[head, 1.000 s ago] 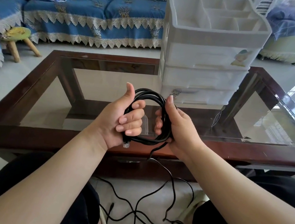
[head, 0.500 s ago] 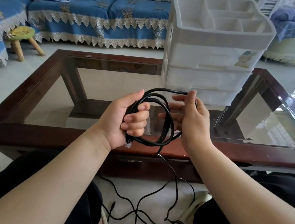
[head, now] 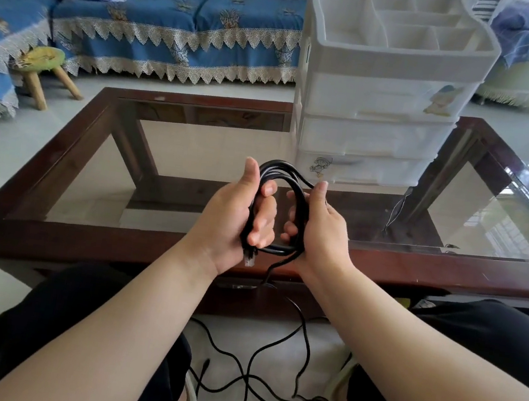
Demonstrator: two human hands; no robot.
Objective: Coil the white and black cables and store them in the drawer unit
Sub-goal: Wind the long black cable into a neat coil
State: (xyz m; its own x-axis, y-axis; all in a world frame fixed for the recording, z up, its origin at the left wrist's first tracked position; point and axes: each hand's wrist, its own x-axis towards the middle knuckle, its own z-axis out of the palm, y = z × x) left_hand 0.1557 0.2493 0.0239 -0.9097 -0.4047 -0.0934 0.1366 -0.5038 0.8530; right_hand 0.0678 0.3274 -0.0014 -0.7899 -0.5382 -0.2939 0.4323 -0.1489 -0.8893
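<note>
gripping the black cable (head: 295, 187) on both sides, i have the left hand (head: 236, 220) clenched around the left of the coil, thumb up along the loops, with the clear plug hanging just below the palm. the right hand (head: 320, 228) is curled round the right side of the same coil, fingers tucked through the loop. the coil sits between the two hands, over the near edge of the glass table (head: 48, 231).

from the coil's bottom a loose length drops past the table edge and lies in tangled bends on the floor between my knees. to do this step well, i judge i should keep the left grip firm as the anchor, let the right hand draw up slack one loop at a time, match each loop to the ones already made, and watch for snags in the floor tangle.

the drawer unit (head: 380, 114) stands on the table beyond the hands, its drawers all shut. i can see no white cable for certain; a thin dark strand beside the unit is too small to make out. the cable's far end is lost in the tangle.
</note>
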